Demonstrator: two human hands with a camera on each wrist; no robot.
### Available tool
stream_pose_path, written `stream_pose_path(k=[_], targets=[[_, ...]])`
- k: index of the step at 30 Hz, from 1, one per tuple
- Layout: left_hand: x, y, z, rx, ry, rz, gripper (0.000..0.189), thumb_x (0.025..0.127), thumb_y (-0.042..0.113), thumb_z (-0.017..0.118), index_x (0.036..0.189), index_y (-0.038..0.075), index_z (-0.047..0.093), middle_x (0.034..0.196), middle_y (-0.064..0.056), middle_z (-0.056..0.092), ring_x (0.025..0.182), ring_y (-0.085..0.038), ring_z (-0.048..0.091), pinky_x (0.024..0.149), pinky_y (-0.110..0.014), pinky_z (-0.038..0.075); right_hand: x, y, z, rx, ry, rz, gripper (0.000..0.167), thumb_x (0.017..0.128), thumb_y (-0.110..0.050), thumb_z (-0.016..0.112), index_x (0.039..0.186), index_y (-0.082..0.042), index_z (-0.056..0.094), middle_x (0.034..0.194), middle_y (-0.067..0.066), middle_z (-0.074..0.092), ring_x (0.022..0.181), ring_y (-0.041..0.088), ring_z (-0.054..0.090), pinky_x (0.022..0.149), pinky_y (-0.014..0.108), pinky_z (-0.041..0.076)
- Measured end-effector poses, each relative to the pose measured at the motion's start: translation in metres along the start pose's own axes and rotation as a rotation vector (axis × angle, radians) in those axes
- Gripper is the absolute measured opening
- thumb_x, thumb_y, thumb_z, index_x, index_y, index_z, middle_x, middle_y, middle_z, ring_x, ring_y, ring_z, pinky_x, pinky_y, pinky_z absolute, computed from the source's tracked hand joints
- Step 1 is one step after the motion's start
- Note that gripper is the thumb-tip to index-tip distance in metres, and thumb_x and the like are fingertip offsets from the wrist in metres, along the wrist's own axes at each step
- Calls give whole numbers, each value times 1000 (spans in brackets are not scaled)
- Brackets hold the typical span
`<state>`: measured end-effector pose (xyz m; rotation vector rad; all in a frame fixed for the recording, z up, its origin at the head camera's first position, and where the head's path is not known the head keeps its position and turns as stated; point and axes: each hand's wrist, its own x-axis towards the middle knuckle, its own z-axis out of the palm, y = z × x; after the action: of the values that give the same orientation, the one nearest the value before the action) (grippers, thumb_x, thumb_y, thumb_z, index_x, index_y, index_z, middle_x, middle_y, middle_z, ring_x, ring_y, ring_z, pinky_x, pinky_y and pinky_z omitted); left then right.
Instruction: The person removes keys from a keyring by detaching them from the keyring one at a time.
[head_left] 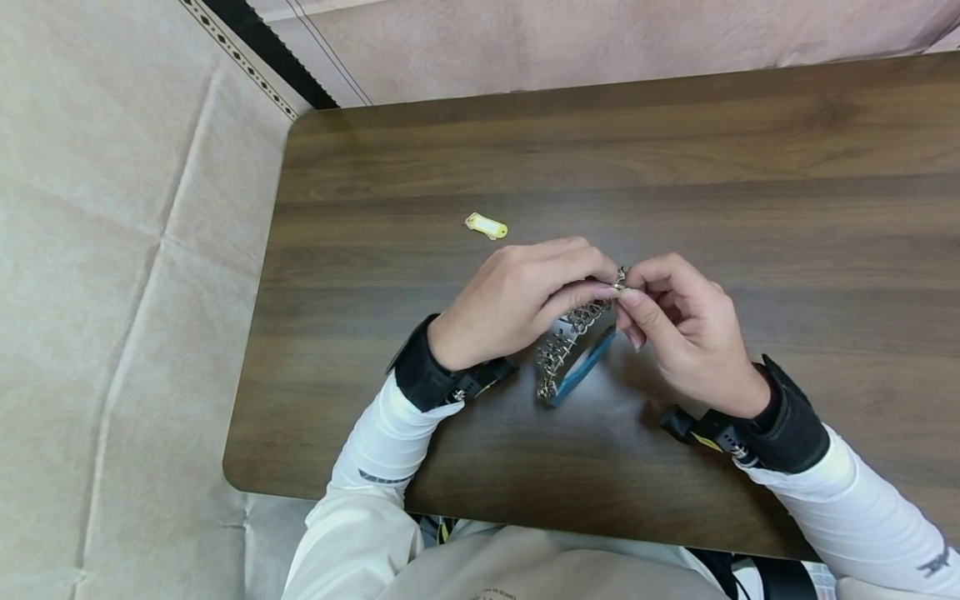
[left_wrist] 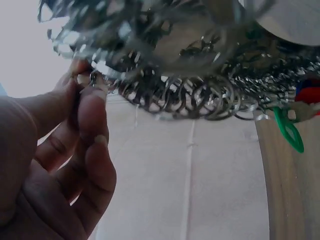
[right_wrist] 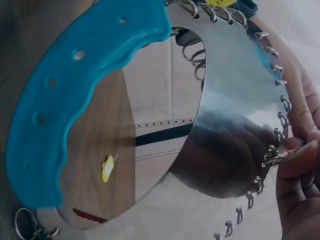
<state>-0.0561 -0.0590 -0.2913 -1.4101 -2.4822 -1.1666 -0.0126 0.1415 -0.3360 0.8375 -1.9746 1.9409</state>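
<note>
A curved, shiny metal key holder (right_wrist: 227,110) with a blue grip handle (right_wrist: 40,120) has many small metal rings (right_wrist: 282,119) threaded along its edge. In the head view it stands tilted below the hands, its blue handle toward the right. Thumb and forefinger of my left hand (head_left: 517,296) pinch a ring (head_left: 620,279) at the holder's upper end. My right hand (head_left: 686,333) meets it there, pinching the same spot between thumb and forefinger. The fingertips hide most of this ring. In the left wrist view, a green tag (left_wrist: 289,130) hangs beside a red one (left_wrist: 310,94).
A yellow key tag (head_left: 486,226) lies on the brown wooden table (head_left: 390,333), beyond the left hand. The table's left edge curves at its corners, with a pale quilted surface (head_left: 97,292) beside it. A pale padded panel (head_left: 600,42) runs along the far edge.
</note>
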Motion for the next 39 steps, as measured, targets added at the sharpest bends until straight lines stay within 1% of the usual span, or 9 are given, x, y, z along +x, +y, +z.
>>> stream_pose_path(k=[6,14,18,21,24,28,30,33,39], targets=[[3,-1,3,-19,27,10,14,103,15,60,104,6,71,93,-1,70,83,-6,60,80,-18,49,0,-2,-1,10,30,33,31,104,-13,56,94,16,51,77,-1,58,59,6,49,52,20,40],[4,-4,1,-43,91,-6,12,101,12,62,102,2,69,93,-4,69,83,-9,59,80,-18,49,1,-4,-8,117,168,73,25,100,1,58,96,24,49,81,0,64,59,9,51,54,18,42],[4,-4,-1,-71,112,0,11,101,11,62,99,2,68,87,-3,66,80,-8,58,77,-18,48,2,-4,-13,101,181,98,17,98,8,56,101,24,51,86,1,67,60,10,50,54,19,42],[3,-5,-4,-88,108,2,11,101,10,62,99,2,68,87,-3,65,80,-7,58,77,-18,48,3,-2,-17,12,103,149,19,95,14,54,114,19,56,103,-1,71,63,9,52,55,18,43],[1,-5,-8,-97,84,-13,10,101,10,62,100,2,68,89,-3,66,80,-6,59,77,-18,50,4,1,-22,-169,-69,217,38,92,13,61,130,5,59,127,-1,67,69,5,52,57,16,43],[-3,-5,-16,-109,32,-53,11,101,10,62,102,1,69,90,-4,68,79,-7,60,76,-19,51,4,10,-24,-395,-288,230,54,87,4,75,138,-9,59,134,3,61,70,2,47,57,15,39],[-4,-4,-19,-112,1,-72,11,101,9,62,102,2,69,89,-4,68,79,-7,61,75,-20,52,4,15,-23,-444,-324,211,53,86,2,78,134,-9,61,130,5,61,68,2,45,56,15,37],[-5,-3,-23,-94,-49,-89,11,101,12,63,102,3,70,86,-3,67,77,-7,58,72,-20,49,4,19,-21,-507,-319,171,45,84,0,80,126,-9,64,124,5,61,68,4,44,58,14,37],[-8,0,-27,-30,-83,-65,11,101,15,64,101,7,70,85,1,66,74,-6,54,69,-21,45,5,21,-17,-634,-330,138,35,83,-11,84,112,-10,65,115,3,61,74,7,48,62,21,41]])
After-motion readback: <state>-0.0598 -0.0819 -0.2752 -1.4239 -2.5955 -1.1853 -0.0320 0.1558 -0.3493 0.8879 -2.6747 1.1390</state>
